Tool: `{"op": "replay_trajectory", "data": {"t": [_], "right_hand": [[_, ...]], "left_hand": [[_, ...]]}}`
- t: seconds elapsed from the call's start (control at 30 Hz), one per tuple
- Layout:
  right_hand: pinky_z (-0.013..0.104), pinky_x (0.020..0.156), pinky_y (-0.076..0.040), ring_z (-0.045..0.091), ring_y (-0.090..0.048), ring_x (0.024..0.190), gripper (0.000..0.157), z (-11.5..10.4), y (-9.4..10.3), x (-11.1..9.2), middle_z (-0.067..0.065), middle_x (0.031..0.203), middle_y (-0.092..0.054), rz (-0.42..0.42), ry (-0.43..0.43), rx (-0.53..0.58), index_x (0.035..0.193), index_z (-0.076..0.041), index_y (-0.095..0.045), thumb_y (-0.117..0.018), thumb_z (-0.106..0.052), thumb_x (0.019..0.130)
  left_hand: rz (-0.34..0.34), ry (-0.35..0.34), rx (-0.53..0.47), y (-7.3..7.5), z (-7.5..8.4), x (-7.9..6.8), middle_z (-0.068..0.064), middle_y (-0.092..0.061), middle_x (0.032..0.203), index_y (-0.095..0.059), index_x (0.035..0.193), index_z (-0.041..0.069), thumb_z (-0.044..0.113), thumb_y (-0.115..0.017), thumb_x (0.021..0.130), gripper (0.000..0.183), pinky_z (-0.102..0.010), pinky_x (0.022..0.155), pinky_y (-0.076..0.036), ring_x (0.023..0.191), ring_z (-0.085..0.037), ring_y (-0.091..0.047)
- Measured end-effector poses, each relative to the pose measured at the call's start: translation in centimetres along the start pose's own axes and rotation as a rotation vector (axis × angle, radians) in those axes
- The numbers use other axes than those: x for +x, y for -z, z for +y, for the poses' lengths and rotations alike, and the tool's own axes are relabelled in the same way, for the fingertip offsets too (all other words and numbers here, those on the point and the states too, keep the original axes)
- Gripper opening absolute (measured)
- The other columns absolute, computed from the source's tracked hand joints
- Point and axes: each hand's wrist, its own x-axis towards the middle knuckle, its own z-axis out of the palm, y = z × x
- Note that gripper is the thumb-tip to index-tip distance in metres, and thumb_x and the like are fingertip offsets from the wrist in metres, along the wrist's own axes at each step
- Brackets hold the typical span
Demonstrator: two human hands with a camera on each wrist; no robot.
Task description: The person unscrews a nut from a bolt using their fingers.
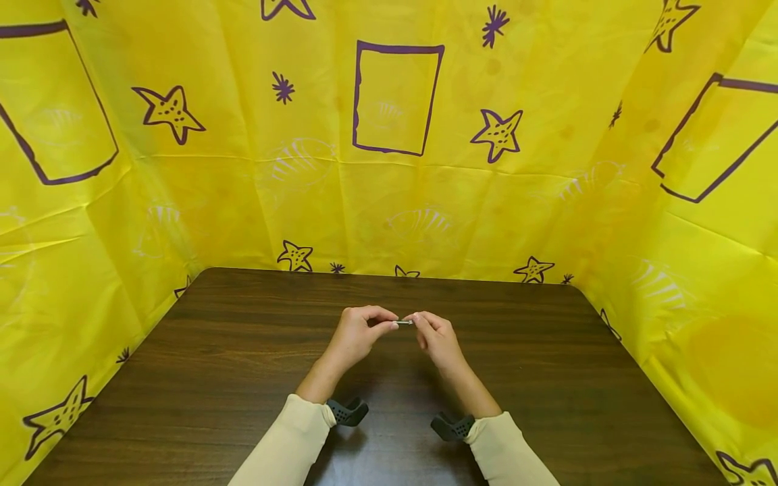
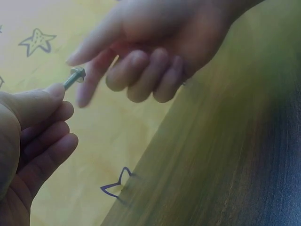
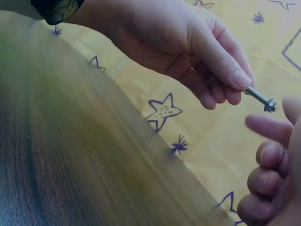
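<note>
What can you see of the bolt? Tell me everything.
The bolt looks like silvery metal: a slim, straight shank with a wider, flanged end, whether head or nut is unclear. The left hand pinches the opposite end, hiding it. Held roughly level above the table, it points its wide end toward the right hand, whose thumb and index finger seem not to touch it.
</note>
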Motion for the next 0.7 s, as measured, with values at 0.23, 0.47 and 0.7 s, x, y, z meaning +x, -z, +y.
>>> {"op": "replay_trajectory", "data": {"t": [0.23, 0.47, 0.7], "right_hand": [[0.022, 0.049, -0.029, 0.007, -0.035, 0.048, 0.040, -0.57, -0.30, -0.13, 0.002, 0.053, -0.040, 0.016, -0.004, -0.131, 0.078, 0.014, -0.063, -0.045, -0.011, 0.104], [0.020, 0.046, -0.028, 0.006, -0.035, 0.046, 0.034, -0.27, -0.02, 0.01, 0.003, 0.053, -0.042, -0.027, -0.001, -0.052, 0.080, 0.015, -0.061, -0.047, -0.007, 0.103], [0.019, 0.044, -0.030, 0.008, -0.037, 0.047, 0.027, -0.12, 0.20, 0.13, 0.006, 0.055, -0.044, -0.045, 0.015, 0.000, 0.088, 0.017, -0.062, -0.050, -0.004, 0.101]], "left_hand": [[-0.001, 0.009, 0.004, -0.10, 0.09, 0.01, 0.004, -0.072, 0.084, -0.077, 0.089, 0.011, 0.009, -0.079, 0.081, 0.008, -0.028, 0.067, -0.053, 0.075, -0.009, -0.065], [-0.003, 0.003, 0.021, -0.13, 0.05, -0.03, 0.004, -0.072, 0.084, -0.077, 0.089, 0.009, 0.007, -0.079, 0.081, 0.009, -0.028, 0.069, -0.053, 0.077, -0.010, -0.065], [0.001, -0.008, 0.035, 0.10, -0.03, 0.02, 0.004, -0.072, 0.085, -0.077, 0.090, 0.007, 0.011, -0.078, 0.082, 0.009, -0.030, 0.068, -0.053, 0.077, -0.010, -0.065]]}}
